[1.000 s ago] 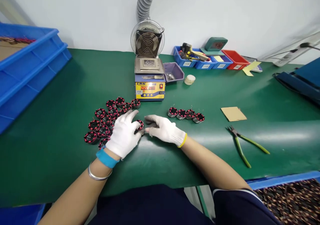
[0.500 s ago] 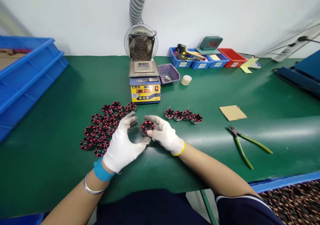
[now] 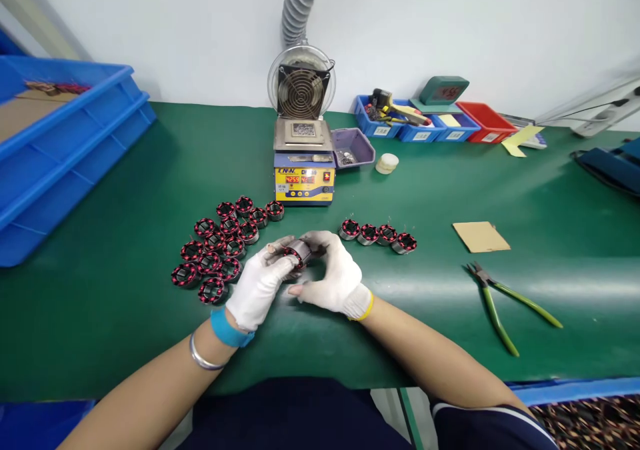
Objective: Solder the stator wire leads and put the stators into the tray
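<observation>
Between my two gloved hands is a ring-shaped wound core (image 3: pixel 299 253), tilted so its grey metal side shows. My left hand (image 3: pixel 263 280) is closed around its left side, thumb in front. My right hand (image 3: pixel 333 273) touches its upper right with the fingers, while the thumb is spread away below it. Left of my hands several similar red-and-black cores (image 3: pixel 214 240) stand in a cluster. Several more cores (image 3: pixel 369 234) stand in a row to the right.
A yellow and blue heating unit (image 3: pixel 304 185) with a fan stands behind my hands. A purple tray (image 3: pixel 367 151) and a white round pad (image 3: pixel 387 163) are beside it. Green-handled pliers (image 3: pixel 500 317) and a cardboard square (image 3: pixel 481 237) lie right; blue crates (image 3: pixel 65 150) stand left.
My left hand has closed on the core, and my right thumb has come off it. The core has turned from face-up to tilted, its side showing. The whole view has shifted slightly.
</observation>
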`<state>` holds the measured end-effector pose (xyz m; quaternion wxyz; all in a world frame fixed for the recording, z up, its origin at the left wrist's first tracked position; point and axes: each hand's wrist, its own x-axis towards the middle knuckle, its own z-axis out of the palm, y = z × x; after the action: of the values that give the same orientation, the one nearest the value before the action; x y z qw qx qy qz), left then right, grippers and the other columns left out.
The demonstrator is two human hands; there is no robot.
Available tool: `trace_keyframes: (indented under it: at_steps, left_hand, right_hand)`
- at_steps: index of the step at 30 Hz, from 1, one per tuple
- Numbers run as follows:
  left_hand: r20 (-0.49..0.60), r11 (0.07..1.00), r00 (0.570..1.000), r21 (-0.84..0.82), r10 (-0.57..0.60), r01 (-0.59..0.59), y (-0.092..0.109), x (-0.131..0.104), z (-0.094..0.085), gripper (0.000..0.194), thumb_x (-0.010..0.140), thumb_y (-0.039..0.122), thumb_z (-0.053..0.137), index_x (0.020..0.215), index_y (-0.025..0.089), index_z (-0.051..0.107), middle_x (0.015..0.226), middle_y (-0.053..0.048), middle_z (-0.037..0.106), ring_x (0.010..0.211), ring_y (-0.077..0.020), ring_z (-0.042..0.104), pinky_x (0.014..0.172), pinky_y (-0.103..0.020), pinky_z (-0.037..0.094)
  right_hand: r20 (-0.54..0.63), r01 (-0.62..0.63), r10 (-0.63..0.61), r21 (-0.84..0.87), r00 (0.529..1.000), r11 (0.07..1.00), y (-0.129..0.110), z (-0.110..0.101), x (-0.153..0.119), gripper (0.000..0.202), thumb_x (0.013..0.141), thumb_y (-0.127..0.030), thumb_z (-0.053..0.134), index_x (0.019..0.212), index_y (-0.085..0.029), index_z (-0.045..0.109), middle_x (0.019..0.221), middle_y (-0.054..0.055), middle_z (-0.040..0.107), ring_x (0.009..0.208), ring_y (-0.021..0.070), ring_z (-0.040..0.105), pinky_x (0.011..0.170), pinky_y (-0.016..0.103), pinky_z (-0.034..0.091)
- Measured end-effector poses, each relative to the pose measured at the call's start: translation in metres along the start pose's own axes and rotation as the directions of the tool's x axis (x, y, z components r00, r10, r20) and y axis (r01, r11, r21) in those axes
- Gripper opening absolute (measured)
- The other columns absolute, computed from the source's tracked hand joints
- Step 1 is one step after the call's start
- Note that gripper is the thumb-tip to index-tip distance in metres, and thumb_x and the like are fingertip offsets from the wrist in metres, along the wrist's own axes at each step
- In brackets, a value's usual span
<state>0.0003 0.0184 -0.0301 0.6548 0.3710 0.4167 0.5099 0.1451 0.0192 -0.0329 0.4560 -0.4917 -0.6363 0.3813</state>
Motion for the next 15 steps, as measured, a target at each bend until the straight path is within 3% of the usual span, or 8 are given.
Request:
trace_keyframes:
  at_steps: [4,7,9,11,13,15]
  left_hand:
    - [0.008,0.988,0.999,0.15,0.046,-0.046,0.01,0.001,-0.003,0.057,0.063,0.031,0.077,0.112,0.01,0.057,0.109,-0.013,0.066,0.103,-0.027,0.063,0.091,-0.041,0.053]
    - [0.098,0.932,0.989,0.337,0.107,-0.134,0.014,0.001,-0.005,0.058,0.068,0.032,0.072,0.118,0.01,0.055,0.113,-0.014,0.065,0.1,-0.0271,0.064,0.089,-0.043,0.055]
    - [0.168,0.786,0.949,0.532,0.267,-0.316,0.012,0.0,-0.006,0.059,0.069,0.032,0.07,0.122,0.011,0.054,0.122,-0.014,0.06,0.108,-0.0278,0.061,0.096,-0.044,0.051]
    - [0.228,0.521,0.861,0.716,0.455,-0.465,0.006,-0.001,-0.007,0.067,0.065,0.035,0.074,0.124,0.012,0.053,0.128,-0.014,0.057,0.118,-0.0292,0.055,0.104,-0.044,0.045]
    - [0.268,0.316,0.792,0.81,0.549,-0.493,-0.001,-0.001,-0.008,0.071,0.065,0.037,0.075,0.128,0.012,0.05,0.129,-0.014,0.056,0.12,-0.0283,0.054,0.104,-0.042,0.045]
    - [0.292,0.248,0.77,0.831,0.567,-0.498,-0.005,0.001,-0.011,0.061,0.073,0.033,0.068,0.128,0.014,0.049,0.126,-0.012,0.06,0.114,-0.0242,0.058,0.099,-0.036,0.05]
  right_hand:
    - [0.114,-0.182,0.157,0.259,0.981,0.949,-0.005,-0.004,0.004,0.054,0.065,-0.035,0.069,0.114,-0.021,0.05,0.093,0.005,0.065,0.073,0.0166,0.062,0.069,0.036,0.054]
    - [0.178,-0.338,0.292,0.372,0.94,0.865,-0.007,-0.004,0.01,0.051,0.059,-0.03,0.074,0.105,-0.019,0.055,0.084,0.003,0.065,0.064,0.0137,0.059,0.059,0.03,0.051]
    - [0.17,-0.395,0.359,0.486,0.918,0.78,-0.008,-0.003,0.012,0.053,0.055,-0.031,0.077,0.103,-0.018,0.056,0.082,0.002,0.066,0.064,0.0135,0.061,0.06,0.029,0.051]
    - [0.173,-0.421,0.4,0.578,0.9,0.699,-0.008,0.0,0.011,0.053,0.054,-0.035,0.079,0.099,-0.018,0.056,0.079,0.001,0.067,0.064,0.0136,0.063,0.062,0.029,0.052]
    - [0.195,-0.439,0.413,0.613,0.89,0.657,-0.007,0.005,0.008,0.05,0.053,-0.036,0.08,0.095,-0.018,0.057,0.076,0.0,0.067,0.063,0.0129,0.063,0.064,0.028,0.053]
    - [0.197,-0.442,0.413,0.605,0.889,0.662,-0.008,0.01,0.004,0.046,0.052,-0.033,0.081,0.089,-0.018,0.057,0.073,-0.001,0.067,0.062,0.0118,0.062,0.064,0.027,0.052]
